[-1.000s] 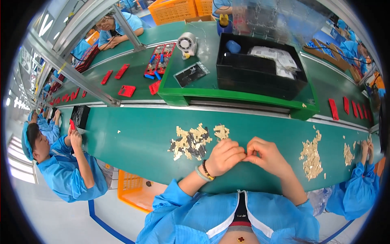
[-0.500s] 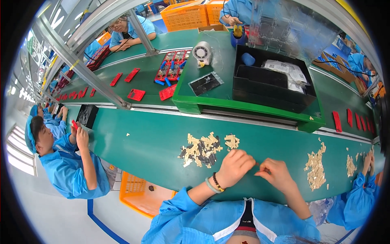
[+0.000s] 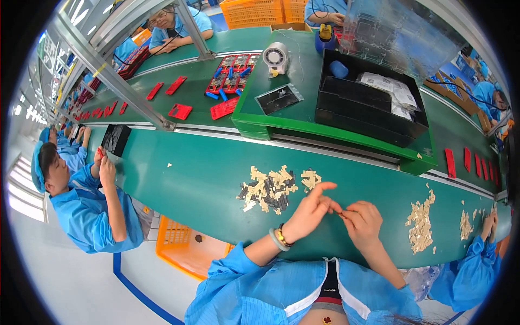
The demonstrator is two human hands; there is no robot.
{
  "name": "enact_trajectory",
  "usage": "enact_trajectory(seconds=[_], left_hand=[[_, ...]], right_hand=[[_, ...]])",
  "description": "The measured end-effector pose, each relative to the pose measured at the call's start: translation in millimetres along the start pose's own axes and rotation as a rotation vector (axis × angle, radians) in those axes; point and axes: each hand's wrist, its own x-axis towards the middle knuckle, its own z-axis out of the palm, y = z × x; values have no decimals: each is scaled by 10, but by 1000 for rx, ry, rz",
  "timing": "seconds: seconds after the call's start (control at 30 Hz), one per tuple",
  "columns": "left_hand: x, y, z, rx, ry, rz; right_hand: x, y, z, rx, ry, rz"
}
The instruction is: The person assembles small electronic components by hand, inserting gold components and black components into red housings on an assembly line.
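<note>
My left hand [image 3: 309,218], with a beaded bracelet and a pale bangle at its wrist, is over the green work surface. Its index finger is stretched out and raised; another fingertip reaches to the right hand's fingertips. My right hand [image 3: 363,225] is closed in a pinch on something small and dark, mostly hidden by the fingers. Just beyond my left hand lies a loose pile of small cream and black strips [image 3: 266,188]. A smaller heap of cream pieces [image 3: 310,179] sits beside it.
A green raised stand [image 3: 336,131] carries a black bin [image 3: 374,116], a small white fan [image 3: 275,58] and a flat dark packet [image 3: 279,98]. More cream pieces [image 3: 420,227] lie to the right. Co-workers sit left, right and opposite. An orange crate [image 3: 176,238] stands below left.
My left index finger has lifted and straightened away from the pinch. The right hand has turned slightly and keeps its fingertips together near the left. The whole view has shifted a little.
</note>
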Motion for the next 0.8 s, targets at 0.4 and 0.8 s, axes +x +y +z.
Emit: enact_trajectory(seconds=[0.4,0.8], left_hand=[[133,-787,-548,1444,249,135],[-121,-228,-487,875,859,480]], right_hand=[[-835,1446,-1146,18,407,856],[-2321,4181,-1812,-518,375,838]])
